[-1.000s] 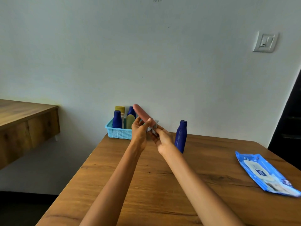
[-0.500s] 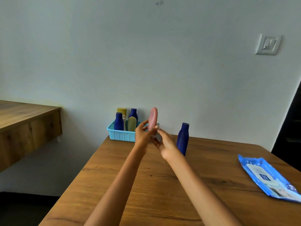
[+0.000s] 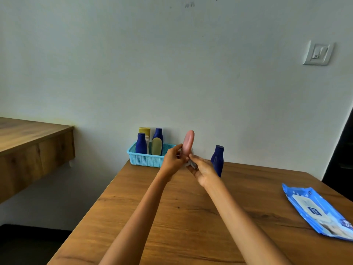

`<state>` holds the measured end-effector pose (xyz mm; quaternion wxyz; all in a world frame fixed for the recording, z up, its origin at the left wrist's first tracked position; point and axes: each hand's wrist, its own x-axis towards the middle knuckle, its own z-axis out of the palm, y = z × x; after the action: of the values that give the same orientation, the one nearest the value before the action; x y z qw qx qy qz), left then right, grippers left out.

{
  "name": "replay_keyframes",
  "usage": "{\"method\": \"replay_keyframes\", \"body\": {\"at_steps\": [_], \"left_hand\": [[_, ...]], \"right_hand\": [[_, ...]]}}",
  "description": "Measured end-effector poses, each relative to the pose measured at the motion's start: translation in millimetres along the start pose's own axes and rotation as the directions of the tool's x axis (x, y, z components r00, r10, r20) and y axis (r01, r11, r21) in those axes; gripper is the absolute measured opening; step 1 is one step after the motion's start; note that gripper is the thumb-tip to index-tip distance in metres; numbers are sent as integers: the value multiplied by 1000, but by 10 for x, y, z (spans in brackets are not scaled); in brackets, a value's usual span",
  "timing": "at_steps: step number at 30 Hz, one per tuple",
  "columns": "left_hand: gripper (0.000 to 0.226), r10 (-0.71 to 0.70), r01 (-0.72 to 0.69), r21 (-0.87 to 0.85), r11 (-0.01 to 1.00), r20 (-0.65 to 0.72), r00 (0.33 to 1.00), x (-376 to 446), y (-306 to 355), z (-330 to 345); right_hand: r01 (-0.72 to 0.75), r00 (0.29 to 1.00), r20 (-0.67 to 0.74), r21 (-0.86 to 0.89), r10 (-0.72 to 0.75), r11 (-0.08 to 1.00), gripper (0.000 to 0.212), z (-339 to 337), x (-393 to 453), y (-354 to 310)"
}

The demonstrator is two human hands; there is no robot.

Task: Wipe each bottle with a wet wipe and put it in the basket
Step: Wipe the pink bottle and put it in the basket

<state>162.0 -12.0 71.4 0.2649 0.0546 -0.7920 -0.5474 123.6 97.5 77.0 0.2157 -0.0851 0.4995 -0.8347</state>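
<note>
Here, a pink bottle (image 3: pixel 188 143) is held nearly upright above the far part of the tabletop (image 3: pixel 181 217), its lower end pinched by the fingers of the left hand (image 3: pixel 172 161). A white wet wipe (image 3: pixel 191 163) is pinched against its base by the right hand (image 3: pixel 203 170). A blue basket (image 3: pixel 147 159) holding four bottles is set at ten o'clock from the hands; a dark blue bottle (image 3: pixel 217 160) stands at three o'clock. A wipes packet (image 3: pixel 317 211) lies at four o'clock.

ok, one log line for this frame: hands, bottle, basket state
left hand: holds pink bottle upright | right hand: wet wipe at its base | basket: four bottles | blue bottle: on table
</note>
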Motion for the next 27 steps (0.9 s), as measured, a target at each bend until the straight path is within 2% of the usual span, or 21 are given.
{"method": "replay_keyframes", "body": {"at_steps": [5, 6, 8, 9, 11, 13, 14, 18, 21, 23, 24, 25, 27], "left_hand": [[54, 62, -34, 105, 994, -272, 960, 44, -32, 10], [51, 76, -40, 119, 992, -316, 946, 40, -39, 8], [49, 96, -47, 136, 990, -373, 923, 27, -41, 16], [49, 97, -50, 128, 991, -390, 916, 21, -28, 21], [43, 112, -78, 101, 992, -402, 909, 18, 14, 40], [32, 137, -121, 65, 991, -394, 909, 1, 59, 49], [28, 136, -129, 43, 991, -386, 913, -5, 72, 46], [35, 69, -93, -65, 994, -297, 952, 1, 39, 16], [42, 6, -37, -122, 992, -246, 969, 10, 5, -19], [44, -40, 10, -151, 988, -199, 979, -25, -17, -16], [44, -72, 40, -181, 983, -174, 982, -46, -22, -16], [45, -113, 77, -228, 971, -147, 983, -65, -24, -30], [45, -199, 170, -398, 901, -31, 980, -91, -25, -73]], "right_hand": [[98, 995, 2, -17, -98, 995, 22, 50, -20, -49], [154, 987, -33, -52, -156, 987, 26, 68, -17, -58], [306, 931, -119, -263, -346, 915, 32, 88, 12, -55], [390, 876, -111, -411, -469, 824, 34, 95, 25, -30], [563, 734, 92, -637, -673, 526, 36, 117, 18, 56], [661, 603, 328, -715, -727, 226, 37, 126, 36, 171], [669, 571, 381, -730, -727, 143, 38, 125, 53, 191], [627, 503, 403, -779, -764, 1, 32, 146, 172, -10], [579, 518, 462, -809, -720, -102, 28, 213, 347, -223], [542, 570, 432, -837, -699, -75, 28, 226, 488, -313], [529, 594, 374, -848, -713, -4, 28, 224, 538, -357], [525, 618, 289, -844, -731, 110, 28, 223, 566, -390], [523, 697, 102, -750, -710, 406, 27, 212, 549, -421]]}}
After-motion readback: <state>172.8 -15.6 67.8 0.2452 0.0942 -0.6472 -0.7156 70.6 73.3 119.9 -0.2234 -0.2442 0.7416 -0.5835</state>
